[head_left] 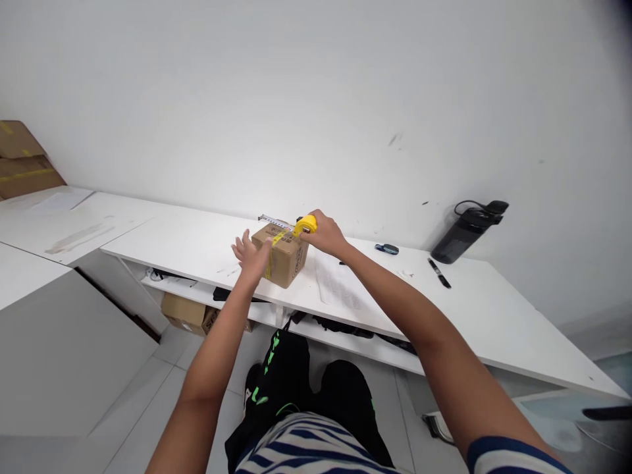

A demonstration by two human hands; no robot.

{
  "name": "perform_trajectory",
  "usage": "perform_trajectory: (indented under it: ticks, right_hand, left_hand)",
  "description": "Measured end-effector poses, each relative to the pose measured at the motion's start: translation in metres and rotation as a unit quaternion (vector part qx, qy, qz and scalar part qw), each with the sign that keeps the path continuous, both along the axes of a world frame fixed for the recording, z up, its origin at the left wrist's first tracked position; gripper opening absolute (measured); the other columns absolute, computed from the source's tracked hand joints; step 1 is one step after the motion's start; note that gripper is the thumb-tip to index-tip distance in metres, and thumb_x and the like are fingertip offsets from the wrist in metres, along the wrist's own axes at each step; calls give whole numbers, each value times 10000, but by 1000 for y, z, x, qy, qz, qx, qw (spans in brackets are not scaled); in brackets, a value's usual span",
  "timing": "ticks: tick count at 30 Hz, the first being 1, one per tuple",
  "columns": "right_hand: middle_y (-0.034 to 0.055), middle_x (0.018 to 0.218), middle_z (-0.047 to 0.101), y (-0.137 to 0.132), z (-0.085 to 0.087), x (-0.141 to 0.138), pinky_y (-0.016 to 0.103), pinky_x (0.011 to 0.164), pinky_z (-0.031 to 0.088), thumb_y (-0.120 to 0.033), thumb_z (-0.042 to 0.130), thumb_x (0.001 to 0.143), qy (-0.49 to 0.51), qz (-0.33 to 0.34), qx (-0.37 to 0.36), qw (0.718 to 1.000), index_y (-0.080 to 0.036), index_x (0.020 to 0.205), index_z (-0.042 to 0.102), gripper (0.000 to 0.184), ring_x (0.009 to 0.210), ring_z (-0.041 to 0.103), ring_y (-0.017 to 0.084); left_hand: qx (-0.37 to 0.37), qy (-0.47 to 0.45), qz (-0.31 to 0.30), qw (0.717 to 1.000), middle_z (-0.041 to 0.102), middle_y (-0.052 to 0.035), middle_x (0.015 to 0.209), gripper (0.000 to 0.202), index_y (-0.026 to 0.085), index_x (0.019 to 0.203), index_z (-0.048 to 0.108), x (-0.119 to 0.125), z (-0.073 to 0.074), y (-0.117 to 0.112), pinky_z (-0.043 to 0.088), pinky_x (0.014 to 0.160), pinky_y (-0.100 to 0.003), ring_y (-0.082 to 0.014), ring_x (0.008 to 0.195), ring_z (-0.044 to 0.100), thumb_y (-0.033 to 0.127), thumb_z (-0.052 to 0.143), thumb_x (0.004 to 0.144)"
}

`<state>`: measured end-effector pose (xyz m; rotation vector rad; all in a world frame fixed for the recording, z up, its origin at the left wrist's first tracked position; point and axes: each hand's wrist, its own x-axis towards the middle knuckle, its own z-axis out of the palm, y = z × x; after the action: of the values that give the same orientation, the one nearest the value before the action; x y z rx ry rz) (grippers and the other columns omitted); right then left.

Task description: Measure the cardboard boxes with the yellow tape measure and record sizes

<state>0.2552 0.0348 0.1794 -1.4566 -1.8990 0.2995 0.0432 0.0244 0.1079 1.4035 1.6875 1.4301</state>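
A small cardboard box (285, 258) with yellow tape stands on the white desk (197, 243). My left hand (251, 253) rests against the box's left side with its fingers spread. My right hand (323, 234) is closed round a yellow tape measure (305, 225) at the box's top right corner. The steel blade (274, 220) runs out to the left over the box's far top edge.
A dark water bottle (467, 230) leans on the wall at the right, with a black pen (439, 273) and a small dark object (386, 249) near it. A paper sheet (338, 286) lies right of the box. More cardboard boxes sit under the desk (190, 313) and far left (22, 161).
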Motion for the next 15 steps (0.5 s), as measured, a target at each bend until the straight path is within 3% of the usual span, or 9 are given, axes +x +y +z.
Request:
perform_trajectory:
  ticks: [1, 3, 6, 9, 11, 15]
  right_hand:
    - [40, 956, 693, -2, -1, 1, 308, 621, 429, -413, 657, 699, -7, 0, -5, 1000, -246, 1034, 529, 395, 812, 623, 239]
    - [41, 959, 694, -5, -3, 2, 306, 618, 423, -414, 659, 705, -21, 2, -13, 1000, -246, 1050, 531, 404, 807, 621, 238]
    - [48, 971, 696, -7, -5, 6, 305, 618, 417, -411, 656, 715, -34, 1, -20, 999, -242, 1073, 537, 413, 818, 620, 238]
    - [44, 973, 698, -7, -5, 10, 307, 630, 427, -404, 655, 718, -28, 3, -25, 999, -239, 1090, 541, 423, 821, 623, 231]
    - [39, 979, 699, -7, -5, 10, 310, 644, 439, -398, 651, 722, -16, 11, -21, 1000, -240, 1102, 540, 426, 824, 625, 225]
    - [43, 1019, 700, 1, -5, 1, 318, 682, 467, -418, 644, 737, 10, 58, -17, 998, -243, 1125, 532, 440, 855, 632, 226]
  left_hand:
    - [-4, 16, 30, 999, 225, -118, 1647, 811, 264, 1500, 354, -3, 6, 0, 179, 1211, -555, -370, 1547, -6, 541, 645, 796]
    - [-4, 28, 28, 999, 289, -126, 1621, 760, 241, 1467, 410, -11, 16, 7, 144, 1230, -529, -358, 1548, 22, 510, 655, 800]
    - [3, -13, -47, 999, 400, -155, 1560, 701, 214, 1427, 466, -22, 22, 28, 278, 1191, -479, -345, 1490, 277, 495, 655, 813]
    - [-7, -74, -154, 985, 506, -174, 1477, 714, 185, 1427, 477, -28, 19, 48, 415, 1092, -439, -313, 1326, 520, 490, 663, 809]
    - [-16, -90, -210, 973, 594, -168, 1383, 737, 166, 1416, 501, -29, 14, 56, 460, 1044, -430, -300, 1224, 600, 472, 704, 776]
    - [-17, -122, -225, 967, 636, -169, 1335, 793, 145, 1397, 541, -27, 5, 57, 491, 997, -430, -310, 1154, 638, 456, 783, 709]
